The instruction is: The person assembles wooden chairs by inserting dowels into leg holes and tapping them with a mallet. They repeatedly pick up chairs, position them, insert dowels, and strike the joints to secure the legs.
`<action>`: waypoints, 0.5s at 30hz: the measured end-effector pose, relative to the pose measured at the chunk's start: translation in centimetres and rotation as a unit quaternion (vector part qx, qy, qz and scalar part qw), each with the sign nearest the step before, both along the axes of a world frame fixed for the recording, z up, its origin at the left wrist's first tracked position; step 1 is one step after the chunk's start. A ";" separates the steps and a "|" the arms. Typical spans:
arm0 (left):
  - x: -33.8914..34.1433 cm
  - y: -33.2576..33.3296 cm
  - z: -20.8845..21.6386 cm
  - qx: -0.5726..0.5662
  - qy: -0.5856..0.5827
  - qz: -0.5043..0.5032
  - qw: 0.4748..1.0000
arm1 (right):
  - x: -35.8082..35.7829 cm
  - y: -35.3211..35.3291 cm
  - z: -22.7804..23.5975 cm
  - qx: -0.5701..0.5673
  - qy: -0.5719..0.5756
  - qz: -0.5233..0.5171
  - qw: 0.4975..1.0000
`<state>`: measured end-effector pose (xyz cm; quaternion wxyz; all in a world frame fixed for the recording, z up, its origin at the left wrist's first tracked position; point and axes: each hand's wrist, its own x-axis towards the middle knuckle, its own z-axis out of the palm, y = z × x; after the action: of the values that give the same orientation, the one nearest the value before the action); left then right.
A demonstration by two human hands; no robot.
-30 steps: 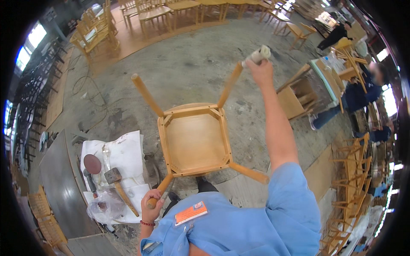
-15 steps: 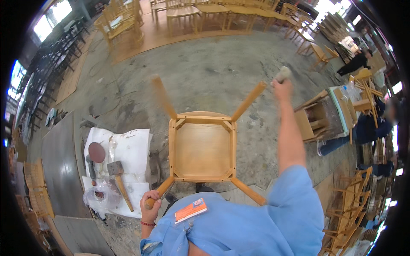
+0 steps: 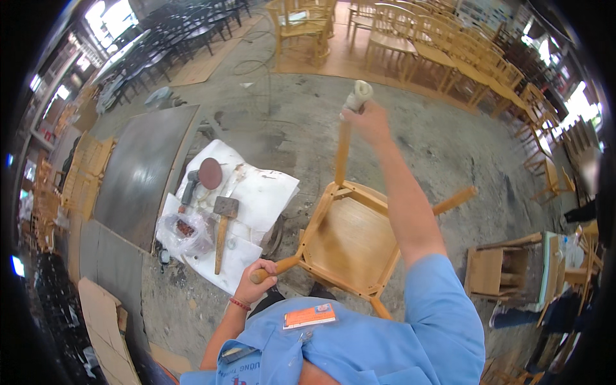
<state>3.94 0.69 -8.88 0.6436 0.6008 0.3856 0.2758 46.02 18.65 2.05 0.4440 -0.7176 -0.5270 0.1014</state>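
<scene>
An upturned light-brown wooden stool stands in front of me, its underside facing up and its legs pointing upward. My left hand is closed around the end of its near left leg. At the far left leg, my right hand grips a pale rolled-up piece, which looks like cloth or abrasive sheet. The roll is at that leg's tip; whether it touches the wood cannot be made out. My right forearm covers part of the seat frame.
Left of the stool, a white sheet bears a mallet, a sander with a round reddish disc and a plastic bag. Rows of wooden chairs stand at the back. A wooden cabinet is at the right.
The stool has turned and now sits farther right in view. My right hand, with the roll, has gone from beside the far right leg to the far left leg. My left hand keeps its hold.
</scene>
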 end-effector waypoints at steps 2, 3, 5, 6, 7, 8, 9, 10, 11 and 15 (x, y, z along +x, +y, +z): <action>0.3 0.0 0.2 -0.006 -0.001 0.002 1.000 | -0.5 2.3 -0.4 0.022 -0.034 -0.014 0.999; 0.7 0.4 0.3 -0.008 -0.004 -0.005 1.000 | 1.5 2.7 -1.5 0.041 -0.054 -0.045 0.997; 0.7 0.9 -0.2 -0.005 -0.013 -0.006 1.000 | 4.2 3.2 -0.9 0.054 -0.086 -0.069 0.992; 0.4 0.5 -0.6 -0.008 -0.011 -0.002 1.000 | 4.3 3.3 -0.5 0.039 -0.089 -0.064 0.993; 0.0 0.1 -1.1 -0.010 -0.010 0.000 1.000 | 4.0 3.4 -0.5 0.046 -0.055 -0.040 0.997; 0.0 -0.1 -1.0 -0.011 -0.009 0.005 1.000 | 3.8 3.2 -0.3 0.057 -0.020 -0.020 0.998; 0.0 -0.4 -0.9 -0.011 -0.008 0.008 1.000 | 3.4 3.2 -0.4 0.067 0.015 -0.001 0.998; -0.1 -0.5 -0.9 -0.011 -0.008 0.010 1.000 | 2.4 3.2 -0.8 0.044 -0.010 0.000 0.999; 0.2 -0.3 -0.7 -0.006 0.001 0.008 1.000 | 1.9 3.0 -1.6 0.022 -0.040 -0.004 0.999; -0.2 0.5 -0.1 -0.013 0.027 -0.043 0.999 | 5.0 1.2 -1.7 0.020 -0.089 -0.119 0.989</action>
<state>3.72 1.21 -9.00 0.6522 0.6157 0.3802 0.2259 51.05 19.80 0.37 0.4184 -0.7723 -0.4772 -0.0266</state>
